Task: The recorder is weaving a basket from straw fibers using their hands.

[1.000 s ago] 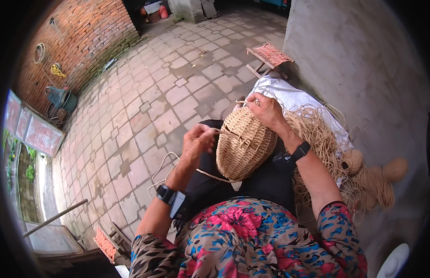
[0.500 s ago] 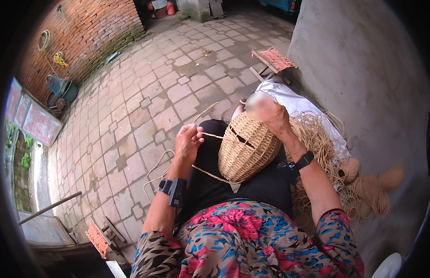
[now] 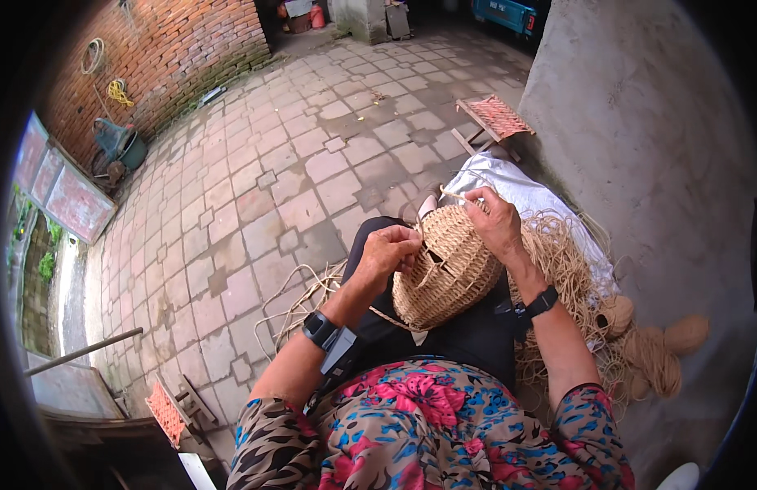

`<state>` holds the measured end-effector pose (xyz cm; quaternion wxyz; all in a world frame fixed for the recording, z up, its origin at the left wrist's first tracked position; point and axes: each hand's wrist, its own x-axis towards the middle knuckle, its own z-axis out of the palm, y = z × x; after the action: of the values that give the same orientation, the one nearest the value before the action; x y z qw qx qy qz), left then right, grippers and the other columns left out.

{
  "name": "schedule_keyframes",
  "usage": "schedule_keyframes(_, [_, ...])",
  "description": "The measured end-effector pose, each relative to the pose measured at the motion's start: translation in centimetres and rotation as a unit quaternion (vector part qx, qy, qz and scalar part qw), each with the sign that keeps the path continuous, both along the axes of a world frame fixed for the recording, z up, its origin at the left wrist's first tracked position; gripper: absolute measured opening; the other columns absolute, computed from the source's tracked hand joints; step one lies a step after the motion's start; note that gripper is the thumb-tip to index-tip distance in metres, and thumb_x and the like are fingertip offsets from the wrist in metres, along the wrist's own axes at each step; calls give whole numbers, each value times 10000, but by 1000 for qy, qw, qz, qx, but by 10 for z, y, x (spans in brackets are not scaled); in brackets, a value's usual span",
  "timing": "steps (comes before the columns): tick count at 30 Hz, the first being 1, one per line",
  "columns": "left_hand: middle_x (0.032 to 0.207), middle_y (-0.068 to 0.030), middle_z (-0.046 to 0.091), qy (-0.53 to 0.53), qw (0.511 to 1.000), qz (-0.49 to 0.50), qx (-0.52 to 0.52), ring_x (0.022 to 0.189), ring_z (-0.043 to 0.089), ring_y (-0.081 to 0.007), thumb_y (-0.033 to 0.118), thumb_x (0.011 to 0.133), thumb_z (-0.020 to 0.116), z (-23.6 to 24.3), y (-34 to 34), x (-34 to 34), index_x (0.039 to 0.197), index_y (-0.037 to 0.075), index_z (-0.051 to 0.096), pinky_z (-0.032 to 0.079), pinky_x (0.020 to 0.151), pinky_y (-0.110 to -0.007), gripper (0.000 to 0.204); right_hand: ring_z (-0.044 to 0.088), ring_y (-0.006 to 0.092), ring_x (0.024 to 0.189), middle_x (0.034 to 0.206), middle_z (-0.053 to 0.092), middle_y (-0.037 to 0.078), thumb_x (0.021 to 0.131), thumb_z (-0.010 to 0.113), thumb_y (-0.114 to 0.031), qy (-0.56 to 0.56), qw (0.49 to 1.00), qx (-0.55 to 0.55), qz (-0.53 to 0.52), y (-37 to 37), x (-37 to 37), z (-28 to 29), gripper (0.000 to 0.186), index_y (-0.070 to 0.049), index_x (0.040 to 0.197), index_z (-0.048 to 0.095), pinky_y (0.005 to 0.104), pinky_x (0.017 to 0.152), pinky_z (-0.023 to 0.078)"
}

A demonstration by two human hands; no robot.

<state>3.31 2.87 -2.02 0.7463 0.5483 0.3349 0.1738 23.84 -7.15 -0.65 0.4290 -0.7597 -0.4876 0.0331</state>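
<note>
A woven basket (image 3: 448,298) of tan twisted cord rests tilted on my lap, with a dark gap showing in its upper side. My left hand (image 3: 391,249) is closed in a pinch at the basket's left edge, beside that gap. Its fingertips seem to have hold of a strand of cord, mostly hidden by the fingers. Over the basket's far right side, my right hand (image 3: 497,224) pinches a short cord end (image 3: 452,194) that sticks out to the left of its fingertips. Another cord (image 3: 387,317) runs along the basket's near left edge.
A tangled heap of cord (image 3: 558,253) lies on a white sack (image 3: 497,175) at my right, with balls of cord (image 3: 687,328) nearby. Loose cord (image 3: 309,294) trails on the paving at left. Low woven stools (image 3: 494,116) stand ahead right and near left; a grey wall (image 3: 640,106) rises right.
My left hand has come right, from holding a cord stretched out to pinching at the basket's edge. My right fingers have shifted, and a cord end shows at them.
</note>
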Motion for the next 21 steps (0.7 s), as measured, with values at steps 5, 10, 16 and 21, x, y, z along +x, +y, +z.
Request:
schedule_keyframes(5, [668, -3, 591, 65, 997, 4, 36, 522, 546, -89, 118, 816, 702, 1, 9, 5, 835, 45, 631, 447, 450, -237, 103, 665, 321, 698, 704, 666, 115, 844, 621, -262, -1, 1000, 27, 2, -2, -6, 0, 160, -138, 940, 649, 402, 640, 500])
schedule_keyframes(10, [773, -79, 666, 144, 940, -34, 308, 589, 611, -178, 169, 774, 673, -1, 8, 8, 862, 40, 675, 500, 570, -309, 157, 661, 325, 681, 703, 667, 110, 845, 616, -249, -9, 999, 43, -6, -4, -8, 1, 133, -147, 921, 653, 399, 624, 500])
schedule_keyframes(16, [769, -198, 669, 246, 832, 2, 497, 737, 659, -373, 216, 771, 552, 1, -7, 18, 905, 75, 712, 529, 710, -439, 251, 660, 323, 655, 698, 667, 110, 841, 633, -229, -7, 1000, -1, -19, -6, -18, 10, 121, -144, 924, 655, 393, 603, 501])
schedule_keyframes(21, [699, -166, 666, 187, 868, 11, 461, 642, 665, -275, 197, 775, 617, 4, -14, 8, 852, 10, 679, 531, 637, -375, 212, 665, 314, 662, 697, 666, 124, 844, 655, -257, 1, 995, 95, 15, -8, -12, 7, 180, -114, 953, 646, 393, 607, 505])
